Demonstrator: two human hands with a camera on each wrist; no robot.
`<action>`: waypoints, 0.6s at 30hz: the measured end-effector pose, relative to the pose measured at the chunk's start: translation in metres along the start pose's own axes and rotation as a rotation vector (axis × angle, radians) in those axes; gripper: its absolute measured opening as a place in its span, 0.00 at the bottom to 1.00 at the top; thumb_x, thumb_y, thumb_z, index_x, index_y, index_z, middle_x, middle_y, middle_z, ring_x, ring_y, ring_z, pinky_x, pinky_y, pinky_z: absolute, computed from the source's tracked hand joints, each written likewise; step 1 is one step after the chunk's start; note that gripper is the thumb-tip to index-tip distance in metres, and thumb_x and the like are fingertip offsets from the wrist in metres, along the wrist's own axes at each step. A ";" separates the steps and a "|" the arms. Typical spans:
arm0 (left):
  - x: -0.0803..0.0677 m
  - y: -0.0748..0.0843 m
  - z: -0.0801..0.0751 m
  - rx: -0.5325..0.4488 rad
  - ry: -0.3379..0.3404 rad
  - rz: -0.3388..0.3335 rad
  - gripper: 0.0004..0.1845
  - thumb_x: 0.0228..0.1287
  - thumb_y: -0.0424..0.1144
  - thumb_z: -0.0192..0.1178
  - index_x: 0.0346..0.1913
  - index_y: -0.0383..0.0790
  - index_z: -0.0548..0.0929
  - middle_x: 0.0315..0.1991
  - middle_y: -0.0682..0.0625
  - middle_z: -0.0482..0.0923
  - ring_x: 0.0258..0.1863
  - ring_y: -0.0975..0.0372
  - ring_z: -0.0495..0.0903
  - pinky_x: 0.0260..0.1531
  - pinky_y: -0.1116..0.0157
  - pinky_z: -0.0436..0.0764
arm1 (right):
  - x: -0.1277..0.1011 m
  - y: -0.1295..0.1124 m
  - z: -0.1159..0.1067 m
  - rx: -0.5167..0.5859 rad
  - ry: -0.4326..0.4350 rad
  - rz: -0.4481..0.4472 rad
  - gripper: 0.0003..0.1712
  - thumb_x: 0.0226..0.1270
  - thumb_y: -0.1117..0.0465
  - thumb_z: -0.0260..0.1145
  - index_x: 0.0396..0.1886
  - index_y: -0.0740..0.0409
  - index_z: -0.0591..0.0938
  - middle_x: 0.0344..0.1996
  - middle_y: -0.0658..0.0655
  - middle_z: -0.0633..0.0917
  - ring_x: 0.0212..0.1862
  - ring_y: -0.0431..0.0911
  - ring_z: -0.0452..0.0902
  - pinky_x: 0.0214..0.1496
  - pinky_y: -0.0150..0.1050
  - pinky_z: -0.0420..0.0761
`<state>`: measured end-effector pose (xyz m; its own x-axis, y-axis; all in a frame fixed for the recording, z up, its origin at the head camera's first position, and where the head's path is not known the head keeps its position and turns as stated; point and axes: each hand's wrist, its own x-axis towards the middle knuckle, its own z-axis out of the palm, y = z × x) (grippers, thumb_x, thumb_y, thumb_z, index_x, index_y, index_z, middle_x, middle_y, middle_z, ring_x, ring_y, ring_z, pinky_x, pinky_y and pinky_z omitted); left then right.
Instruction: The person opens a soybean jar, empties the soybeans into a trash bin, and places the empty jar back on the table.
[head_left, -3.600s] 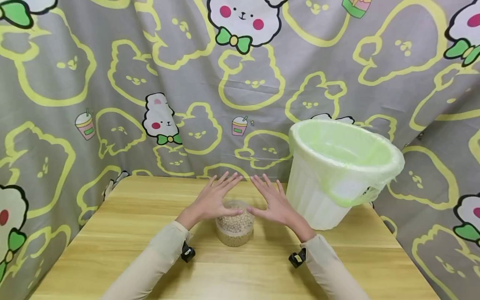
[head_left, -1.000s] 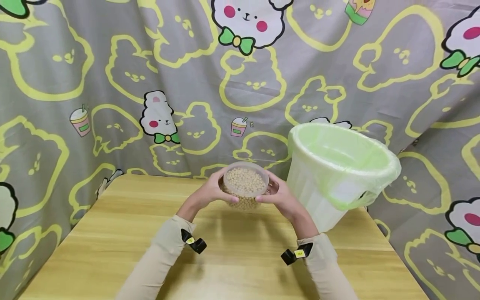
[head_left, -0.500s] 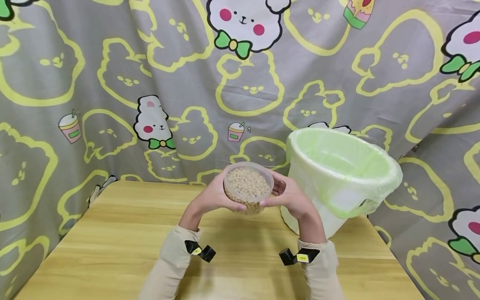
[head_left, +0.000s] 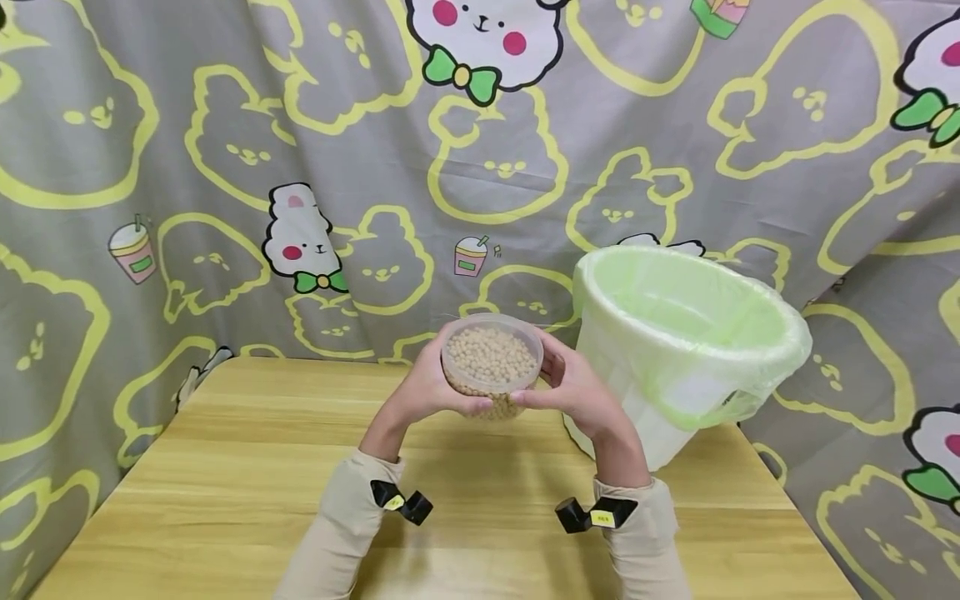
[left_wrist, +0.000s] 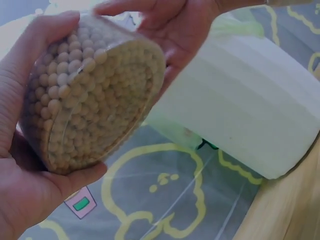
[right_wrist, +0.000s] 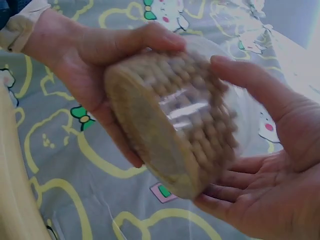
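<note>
A: Start with the head view. Where is the clear plastic container of soybeans [head_left: 491, 364]?

B: Held above the wooden table [head_left: 225, 500], between both hands, just left of the white waste bin [head_left: 637, 417] with its pale green bag liner [head_left: 780, 350]. The left hand [head_left: 423, 385] curls round its left side, the right hand [head_left: 573, 387] round its right, thumbs on the near wall and fingers wrapping the far wall. The open top faces the camera, and the beans fill it nearly to the rim.

A: And the left wrist view?

B: The container [left_wrist: 92, 97] shows its flat base, tilted. The left hand [left_wrist: 22, 165] cups it from below with the thumb under the lower edge; the right hand [left_wrist: 175, 25] presses on the top right. The bin's ribbed wall [left_wrist: 260, 105] lies just behind, with the cartoon-print cloth [left_wrist: 165, 200] below it.

A: The right wrist view?

B: Base towards the camera again [right_wrist: 170, 125]. The right hand [right_wrist: 265, 175] cradles it, thumb over the upper side and fingers under; the left hand [right_wrist: 95, 65] grips the opposite side. Both holds are snug round the container's wall.
</note>
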<state>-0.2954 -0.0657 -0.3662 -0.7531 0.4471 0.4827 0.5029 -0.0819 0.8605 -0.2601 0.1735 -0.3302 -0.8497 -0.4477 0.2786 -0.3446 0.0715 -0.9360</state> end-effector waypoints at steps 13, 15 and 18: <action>0.001 0.001 0.006 0.084 0.029 -0.013 0.61 0.33 0.28 0.83 0.76 0.45 0.62 0.68 0.44 0.70 0.65 0.51 0.72 0.67 0.49 0.71 | 0.005 0.003 0.024 -0.232 0.265 -0.073 0.66 0.36 0.66 0.88 0.78 0.50 0.64 0.72 0.53 0.72 0.68 0.50 0.70 0.71 0.50 0.70; 0.001 0.002 0.005 0.086 0.008 -0.021 0.61 0.34 0.28 0.83 0.76 0.46 0.62 0.68 0.44 0.70 0.65 0.52 0.72 0.67 0.49 0.71 | 0.004 0.003 0.024 -0.251 0.263 -0.084 0.65 0.35 0.65 0.88 0.77 0.50 0.66 0.71 0.53 0.73 0.68 0.50 0.71 0.71 0.52 0.70; 0.000 0.003 0.004 0.092 -0.014 -0.030 0.61 0.34 0.29 0.83 0.77 0.46 0.62 0.68 0.44 0.71 0.64 0.52 0.73 0.66 0.50 0.73 | 0.004 0.003 0.024 -0.273 0.257 -0.104 0.64 0.35 0.64 0.89 0.76 0.48 0.67 0.71 0.53 0.74 0.67 0.50 0.71 0.70 0.51 0.71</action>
<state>-0.2922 -0.0619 -0.3640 -0.7625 0.4609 0.4542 0.5176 0.0133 0.8555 -0.2555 0.1504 -0.3372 -0.8650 -0.2300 0.4459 -0.4981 0.2881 -0.8179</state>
